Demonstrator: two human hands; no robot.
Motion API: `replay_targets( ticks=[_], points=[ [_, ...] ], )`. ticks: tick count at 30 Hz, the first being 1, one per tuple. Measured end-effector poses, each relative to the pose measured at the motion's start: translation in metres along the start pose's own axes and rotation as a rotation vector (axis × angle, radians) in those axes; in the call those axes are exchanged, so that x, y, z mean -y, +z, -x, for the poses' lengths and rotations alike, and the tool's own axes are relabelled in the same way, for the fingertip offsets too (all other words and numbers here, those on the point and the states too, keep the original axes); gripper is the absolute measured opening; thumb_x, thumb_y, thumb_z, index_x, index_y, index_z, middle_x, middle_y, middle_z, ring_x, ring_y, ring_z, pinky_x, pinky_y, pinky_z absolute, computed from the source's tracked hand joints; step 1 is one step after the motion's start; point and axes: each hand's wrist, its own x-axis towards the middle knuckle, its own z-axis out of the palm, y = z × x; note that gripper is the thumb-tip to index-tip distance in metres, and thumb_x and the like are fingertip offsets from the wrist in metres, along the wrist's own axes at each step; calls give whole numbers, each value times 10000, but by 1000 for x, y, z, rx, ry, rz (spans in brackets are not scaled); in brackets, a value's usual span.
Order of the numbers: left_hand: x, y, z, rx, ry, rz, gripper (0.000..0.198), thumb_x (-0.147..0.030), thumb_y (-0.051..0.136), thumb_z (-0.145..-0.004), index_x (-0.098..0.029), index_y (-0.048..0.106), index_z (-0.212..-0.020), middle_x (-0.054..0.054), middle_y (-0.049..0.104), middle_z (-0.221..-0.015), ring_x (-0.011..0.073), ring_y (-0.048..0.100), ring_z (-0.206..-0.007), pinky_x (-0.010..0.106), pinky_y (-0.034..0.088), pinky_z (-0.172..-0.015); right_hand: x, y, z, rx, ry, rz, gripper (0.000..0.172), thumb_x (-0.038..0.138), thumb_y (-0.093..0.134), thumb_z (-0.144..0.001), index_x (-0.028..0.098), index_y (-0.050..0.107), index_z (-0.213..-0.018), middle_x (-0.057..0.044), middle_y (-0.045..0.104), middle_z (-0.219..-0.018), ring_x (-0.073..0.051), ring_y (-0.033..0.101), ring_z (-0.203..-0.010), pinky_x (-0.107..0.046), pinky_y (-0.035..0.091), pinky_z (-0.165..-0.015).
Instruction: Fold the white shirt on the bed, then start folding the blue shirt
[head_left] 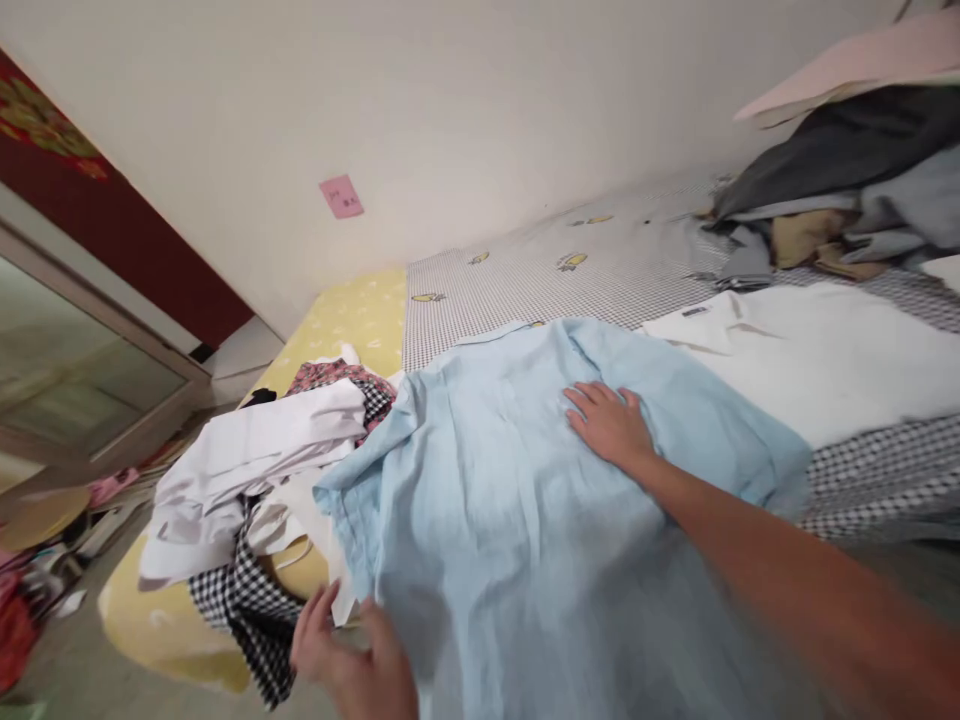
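Note:
A light blue shirt (480, 480) lies spread on the bed, its collar towards the wall and its lower part hanging towards me. My right hand (611, 425) rests flat on the upper right of the shirt, fingers stretched out. Near the shirt's left sleeve, my left hand (349, 650) is raised with thumb and fingers apart and nothing between them. A white shirt (810, 360) lies to the right, partly under the blue one.
Folded white clothes (255, 450) and a black-and-white checked cloth (255, 610) lie at the bed's left edge. Dark and grey clothes (862, 170) are heaped at the back right. A pink note (341, 197) is on the wall. Clutter covers the floor at left.

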Motion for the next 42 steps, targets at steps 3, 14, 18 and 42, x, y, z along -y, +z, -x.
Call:
replay_targets(
  ticks=[3, 14, 18, 42],
  points=[
    [-76, 49, -4, 240, 455, 24, 355, -341, 450, -967, -227, 584, -1277, 175, 549, -1449, 311, 473, -1410, 574, 335, -1193, 1, -1, -1, -5, -1, 2, 465, 344, 352, -1006, 327, 594, -1403, -51, 575, -1507, -294, 476, -1386, -584, 293, -1123],
    [-62, 166, -83, 663, 518, -513, 529, -385, 394, -1010, -185, 499, -1488, 197, 469, -1576, 367, 417, -1466, 665, 270, -1188, 1, -1, -3, -18, -12, 0, 450, 326, 367, -1004, 310, 605, -1385, -49, 585, -1497, -282, 484, -1383, -574, 300, -1120],
    [-45, 161, -100, 569, 539, -544, 551, -394, 375, -1008, -145, 503, -1482, 234, 574, -1469, 386, 508, -1378, 621, 351, -1149, 2, -1, -3, -5, 0, -1, 450, 331, 363, -1014, 293, 595, -1398, -52, 573, -1509, -286, 474, -1396, -578, 293, -1125],
    [-43, 166, -89, 389, 636, -747, 540, -342, 280, -1039, -146, 482, -1500, 152, 625, -1424, 344, 592, -1225, 518, 434, -1029, 42, 1, 14, 263, -183, -214, 536, 534, 362, -1042, 369, 439, -1547, -5, 358, -1662, -318, 229, -1554, -622, 160, -1237]
  ],
)
